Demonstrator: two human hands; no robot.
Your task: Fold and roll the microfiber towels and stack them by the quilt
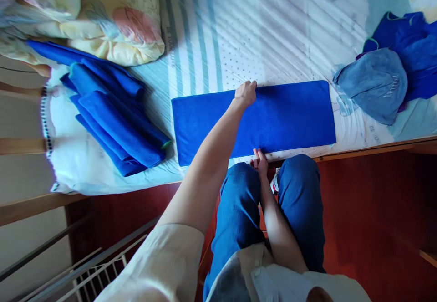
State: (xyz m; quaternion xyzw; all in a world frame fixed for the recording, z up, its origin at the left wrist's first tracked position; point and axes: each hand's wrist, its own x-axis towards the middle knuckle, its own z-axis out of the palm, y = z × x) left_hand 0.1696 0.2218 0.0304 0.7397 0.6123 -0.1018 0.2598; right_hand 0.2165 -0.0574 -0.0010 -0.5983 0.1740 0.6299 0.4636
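A blue towel (290, 115), folded into a long flat rectangle, lies along the near edge of the bed. My left hand (246, 93) reaches across it, with its closed fingers gripping the far edge around the middle. Below, close to my knees, my right hand (261, 161) pinches the near edge, fingertips against the fabric. The two hands sit roughly opposite each other across the towel's width.
Several folded blue towels (116, 115) are piled on the left, beside a quilt (126, 24). On the right lie a grey-blue cap (375, 81) and crumpled blue cloth (418, 49). A white rack (99, 270) stands at lower left. The wooden bed edge (368, 150) borders my knees.
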